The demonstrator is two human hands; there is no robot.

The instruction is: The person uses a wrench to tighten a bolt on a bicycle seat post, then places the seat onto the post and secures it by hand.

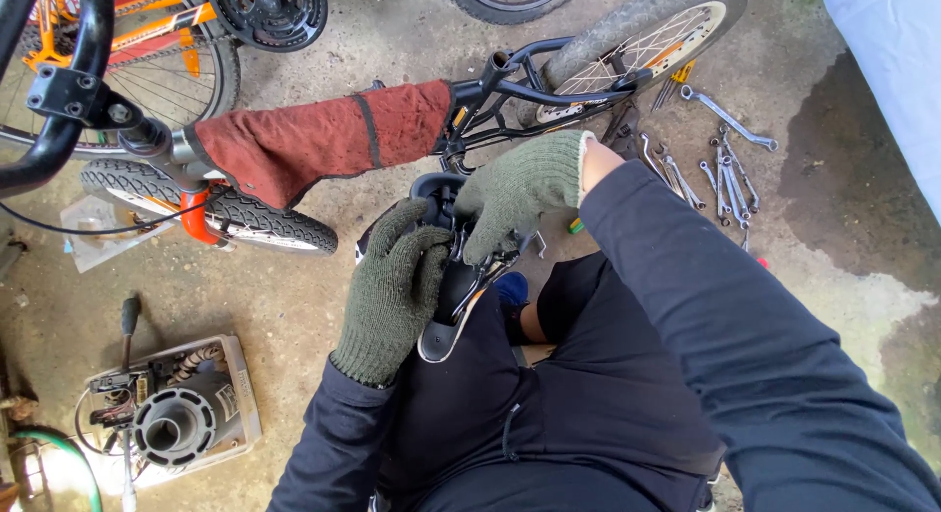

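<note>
Concrete workshop floor (412, 37), stained and damp at its right edge, carries everything listed. Item in hand: black bicycle saddle with metal rails (453, 277), turned underside-up over the person's dark-trousered lap, near the middle of the floor, apparently so the rails and clamp face the worker. Left hand (397, 287), in a green knitted glove, is wrapped against the saddle's left flank, fingers curled round its edge, seemingly steadying it. Right hand (515, 189), likewise gloved, is bent down onto the rail area with fingers closed on the fittings there; whether it pinches a small tool or only the clamp cannot be told. Behind the hands: small bicycle with black frame (510, 86), its top tube wrapped in a rust-red cloth (314, 135), probably padding; knobbly front tyre (211, 203) at left, rear wheel (637, 42) toward the upper right. Scattered steel spanners (720, 164) lie on the floor just right of the right forearm, within reach. Lower left corner: grey box holding a ribbed round motor-like part (176, 414) and loose wires. Upper left corner: orange bicycle (147, 27) with its chainring.
</note>
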